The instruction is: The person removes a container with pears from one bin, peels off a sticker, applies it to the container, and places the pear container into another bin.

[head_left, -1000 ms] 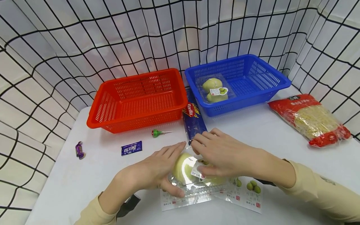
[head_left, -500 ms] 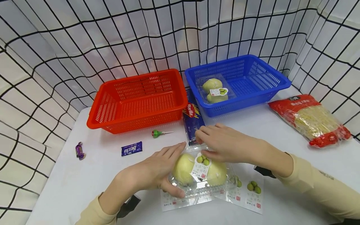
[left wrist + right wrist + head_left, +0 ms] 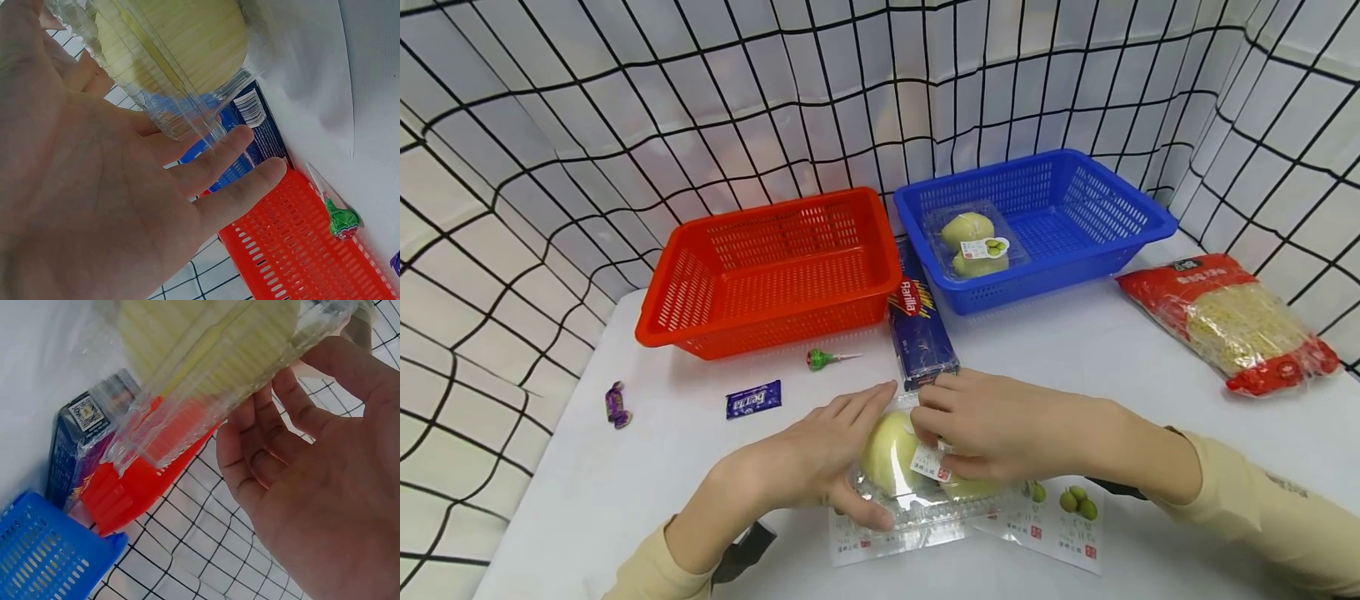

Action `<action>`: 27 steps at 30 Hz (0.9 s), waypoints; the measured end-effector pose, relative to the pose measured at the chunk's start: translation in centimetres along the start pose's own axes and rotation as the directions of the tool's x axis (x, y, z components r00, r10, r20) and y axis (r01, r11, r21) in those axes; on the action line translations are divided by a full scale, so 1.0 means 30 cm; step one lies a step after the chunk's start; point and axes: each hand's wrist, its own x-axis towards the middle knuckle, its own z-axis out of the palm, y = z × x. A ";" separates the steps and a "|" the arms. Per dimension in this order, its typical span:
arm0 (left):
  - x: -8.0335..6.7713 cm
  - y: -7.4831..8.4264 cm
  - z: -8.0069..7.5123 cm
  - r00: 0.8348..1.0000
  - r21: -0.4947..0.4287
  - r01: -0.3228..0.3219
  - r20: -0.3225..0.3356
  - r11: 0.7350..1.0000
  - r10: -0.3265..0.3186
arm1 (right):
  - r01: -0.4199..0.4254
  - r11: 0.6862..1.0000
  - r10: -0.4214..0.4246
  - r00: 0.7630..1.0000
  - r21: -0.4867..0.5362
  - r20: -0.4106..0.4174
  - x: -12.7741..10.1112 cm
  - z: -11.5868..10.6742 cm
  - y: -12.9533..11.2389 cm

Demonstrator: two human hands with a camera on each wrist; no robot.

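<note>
Both hands on one clear pear box (image 3: pixel 925 475), low in the middle of the frame, on the white table (image 3: pixel 1075 350). Left hand (image 3: pixel 820 454) flat against the box's left end, fingers straight, thumb along the front. Right hand (image 3: pixel 992 425) over the top from the right, fingers bent onto the lid by the label. Long side running left to right, between the hands. Right hand nearer the blue basket (image 3: pixel 1105 242), upper right, with another pear box (image 3: pixel 973 242) inside.
</note>
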 end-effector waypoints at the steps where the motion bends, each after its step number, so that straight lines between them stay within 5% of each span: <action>1: -0.001 0.000 0.000 1.000 -0.001 0.000 -0.001 1.000 0.000 | 0.011 1.000 -0.011 1.000 0.008 0.007 0.000 0.001 -0.003; 7: -0.004 0.000 -0.001 1.000 -0.019 0.014 0.013 1.000 -0.014 | 0.037 0.993 -0.035 0.999 0.115 -0.018 -0.005 -0.008 0.012; 13: -0.004 -0.001 0.001 1.000 -0.030 0.010 0.021 1.000 -0.010 | -0.042 0.978 0.034 0.999 0.206 0.041 -0.004 0.004 0.025; 27: -0.007 -0.003 0.002 1.000 -0.054 0.020 0.021 0.998 -0.019 | -0.085 0.979 0.056 0.986 0.186 0.158 0.008 0.047 -0.006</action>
